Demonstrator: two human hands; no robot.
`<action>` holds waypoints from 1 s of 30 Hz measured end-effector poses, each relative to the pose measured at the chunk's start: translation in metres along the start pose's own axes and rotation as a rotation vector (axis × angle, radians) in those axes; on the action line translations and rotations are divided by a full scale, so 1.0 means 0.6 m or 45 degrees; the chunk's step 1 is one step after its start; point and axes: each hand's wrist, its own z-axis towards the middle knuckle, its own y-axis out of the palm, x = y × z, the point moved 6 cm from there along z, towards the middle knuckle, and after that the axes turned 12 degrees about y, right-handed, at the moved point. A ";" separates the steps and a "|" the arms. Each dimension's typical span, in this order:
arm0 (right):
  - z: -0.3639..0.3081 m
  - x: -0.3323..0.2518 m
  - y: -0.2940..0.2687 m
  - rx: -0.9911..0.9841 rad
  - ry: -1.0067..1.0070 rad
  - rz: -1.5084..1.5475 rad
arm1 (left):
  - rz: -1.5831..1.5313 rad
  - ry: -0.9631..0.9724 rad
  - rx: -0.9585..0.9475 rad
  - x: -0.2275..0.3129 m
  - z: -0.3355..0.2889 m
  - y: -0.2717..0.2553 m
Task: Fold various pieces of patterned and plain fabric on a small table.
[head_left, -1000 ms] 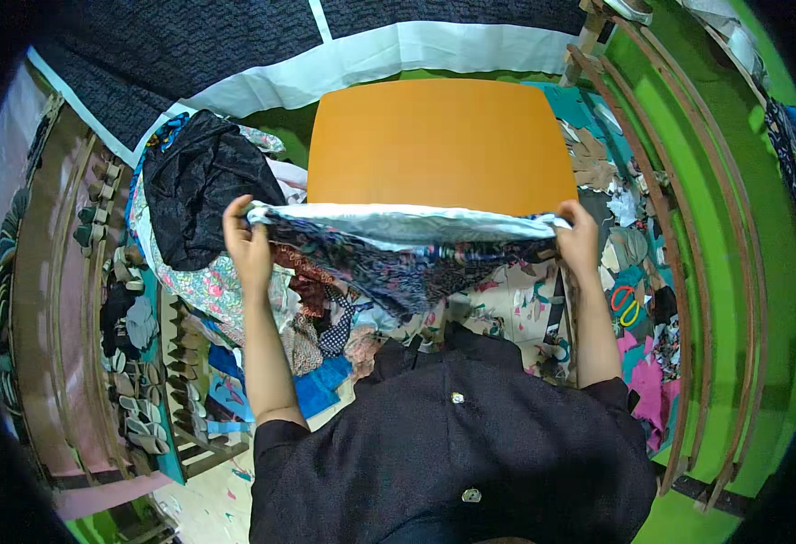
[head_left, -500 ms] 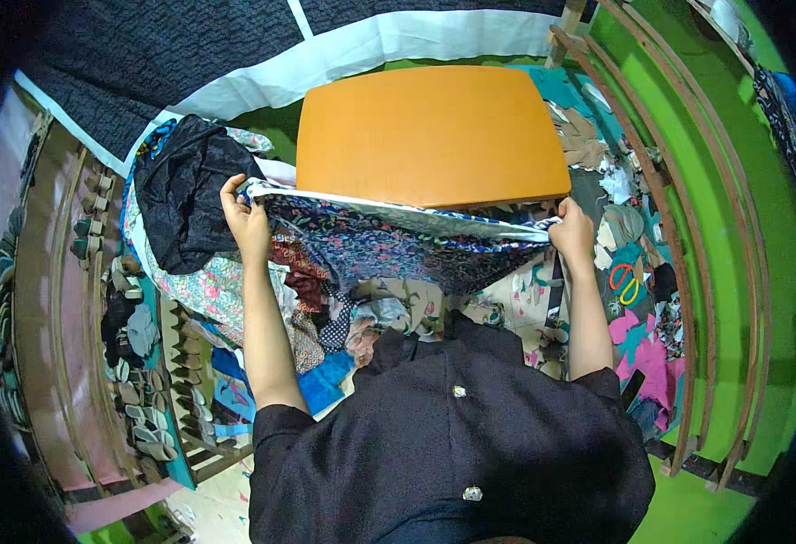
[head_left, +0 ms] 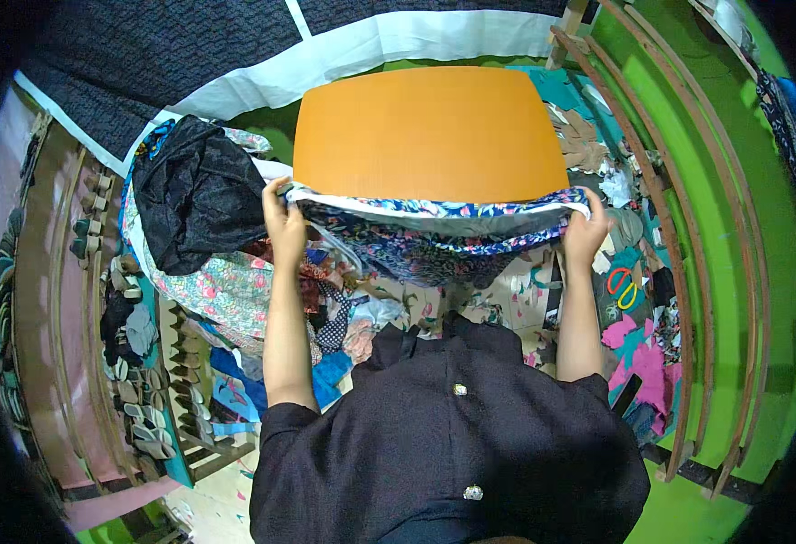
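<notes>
A dark blue floral cloth (head_left: 425, 243) with a white edge hangs stretched between my two hands, along the near side of an orange table (head_left: 429, 131). My left hand (head_left: 284, 218) grips its left end, fingers closed over the edge. At the other end my right hand (head_left: 586, 227) is closed on the opposite corner. The cloth's upper edge sags a little in the middle and overlaps the table's near edge. Its lower part droops above the floor in front of me. Just left of my left hand lies a black cloth (head_left: 194, 195) on a pale floral cloth (head_left: 212, 295).
Scissors with red and yellow handles (head_left: 625, 288) lie among fabric scraps on the right, near pink scraps (head_left: 647, 372). Wooden rails (head_left: 688, 227) run along the green wall. Racks of shoe-shaped pieces (head_left: 148, 417) stand at the left. Mixed cloth pieces (head_left: 334, 317) cover the floor before me.
My left hand has moved right, and my right hand slightly right and down. The cloth is slacker, and its upper edge now shows more blue floral print over the table's near edge.
</notes>
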 end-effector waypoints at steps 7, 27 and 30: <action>0.043 -0.045 -0.029 -0.137 0.157 0.650 | 0.062 -0.096 0.112 -0.033 -0.026 -0.021; 0.113 0.031 -0.010 -0.476 0.582 0.516 | -0.089 -0.093 0.253 -0.063 0.034 -0.029; 0.112 0.068 -0.015 -0.702 0.285 0.076 | -0.102 -0.061 0.243 -0.027 0.057 -0.025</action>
